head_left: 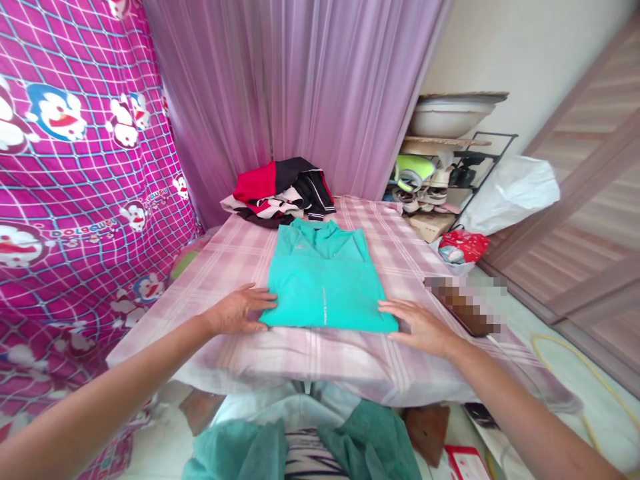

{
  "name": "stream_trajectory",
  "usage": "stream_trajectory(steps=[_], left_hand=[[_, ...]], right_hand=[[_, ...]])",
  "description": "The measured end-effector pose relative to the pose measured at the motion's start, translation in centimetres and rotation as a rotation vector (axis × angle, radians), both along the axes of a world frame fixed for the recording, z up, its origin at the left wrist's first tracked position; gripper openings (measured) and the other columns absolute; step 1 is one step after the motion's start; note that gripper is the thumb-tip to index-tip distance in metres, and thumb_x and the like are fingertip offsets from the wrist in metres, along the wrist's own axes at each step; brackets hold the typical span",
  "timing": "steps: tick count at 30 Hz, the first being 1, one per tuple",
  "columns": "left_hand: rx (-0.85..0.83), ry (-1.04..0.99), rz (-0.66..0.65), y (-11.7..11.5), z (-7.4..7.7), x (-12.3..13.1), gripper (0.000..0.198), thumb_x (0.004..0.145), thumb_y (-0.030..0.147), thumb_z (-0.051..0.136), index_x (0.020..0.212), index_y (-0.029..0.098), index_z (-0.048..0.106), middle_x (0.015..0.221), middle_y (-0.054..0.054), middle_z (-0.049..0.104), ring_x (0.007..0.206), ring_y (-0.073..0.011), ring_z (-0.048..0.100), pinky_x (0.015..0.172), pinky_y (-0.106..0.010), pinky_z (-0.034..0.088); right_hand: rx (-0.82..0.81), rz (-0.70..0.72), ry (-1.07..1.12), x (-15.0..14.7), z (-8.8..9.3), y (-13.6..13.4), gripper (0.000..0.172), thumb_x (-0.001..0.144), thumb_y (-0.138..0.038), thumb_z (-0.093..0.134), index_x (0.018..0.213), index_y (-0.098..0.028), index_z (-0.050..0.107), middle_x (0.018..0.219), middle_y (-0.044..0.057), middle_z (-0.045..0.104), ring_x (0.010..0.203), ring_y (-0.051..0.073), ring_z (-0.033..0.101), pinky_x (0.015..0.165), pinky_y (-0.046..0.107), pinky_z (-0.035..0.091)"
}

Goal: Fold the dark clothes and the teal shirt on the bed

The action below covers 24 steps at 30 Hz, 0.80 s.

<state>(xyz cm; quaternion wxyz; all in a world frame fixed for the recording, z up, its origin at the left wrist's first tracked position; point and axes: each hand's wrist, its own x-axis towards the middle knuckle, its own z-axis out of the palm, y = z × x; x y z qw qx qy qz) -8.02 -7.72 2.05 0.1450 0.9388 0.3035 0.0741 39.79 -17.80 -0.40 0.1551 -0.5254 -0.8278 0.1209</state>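
A turquoise collared shirt (325, 287) lies folded into a flat block on a table covered with a pink plaid cloth (240, 257). Its collar points away from me, and small pale lettering runs down the middle of the near part. At the shirt's lower left corner rests my left hand (241, 309), fingers apart and fingertips on the fabric edge. My right hand (417, 325) is at the opposite lower corner, fingers stretched out and touching the side of the shirt. Neither hand grips the cloth.
Behind the shirt sits a heap of red, black and white clothes (285, 190). A partly blurred dark flat object (463, 310) lies at the table's right edge. Beyond stands a rack (493, 143) with shoes and a basin (450, 117). Purple curtains (300, 87) hang behind the table.
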Motion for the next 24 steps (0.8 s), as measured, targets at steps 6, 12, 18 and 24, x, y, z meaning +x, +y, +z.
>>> stream_trajectory(steps=[6,12,18,24], left_hand=[[0.116,0.007,-0.044,-0.6,0.4,0.7,0.041,0.088,0.046,0.055,0.124,0.032,0.064,0.131,-0.003,0.066,0.127,-0.0227,0.055,0.117,-0.045,0.027],[0.142,-0.036,0.074,-0.7,0.0,1.0,0.04,0.096,0.042,0.038,0.123,0.023,0.061,0.119,-0.007,0.07,0.111,-0.0207,0.063,0.113,-0.042,0.035],[0.128,-0.202,0.245,-0.4,3.1,1.3,0.04,0.095,0.048,0.032,0.103,0.023,0.062,0.098,-0.005,0.071,0.096,-0.0209,0.065,0.099,-0.036,0.047],[0.029,-0.261,0.346,-1.7,8.7,0.9,0.041,0.091,0.054,0.032,0.078,0.023,0.054,0.064,0.003,0.055,0.06,-0.014,0.054,0.06,-0.025,0.045]], right_hand=[[0.085,0.022,-0.042,-0.7,0.6,-0.1,0.039,0.088,-0.035,0.055,0.126,-0.028,0.065,0.13,0.008,0.066,0.124,0.027,0.057,0.107,0.049,0.042],[0.155,-0.028,-0.082,-1.2,2.0,0.7,0.034,0.09,-0.034,0.048,0.117,-0.024,0.066,0.116,0.009,0.071,0.109,0.026,0.064,0.105,0.048,0.043],[0.166,-0.073,-0.035,-2.2,6.4,1.3,0.032,0.092,-0.036,0.044,0.111,-0.024,0.065,0.102,0.007,0.073,0.098,0.024,0.067,0.093,0.041,0.05],[0.111,-0.137,0.078,-3.0,11.1,-0.3,0.035,0.094,-0.042,0.042,0.115,-0.023,0.061,0.088,0.004,0.072,0.075,0.02,0.067,0.069,0.032,0.052]])
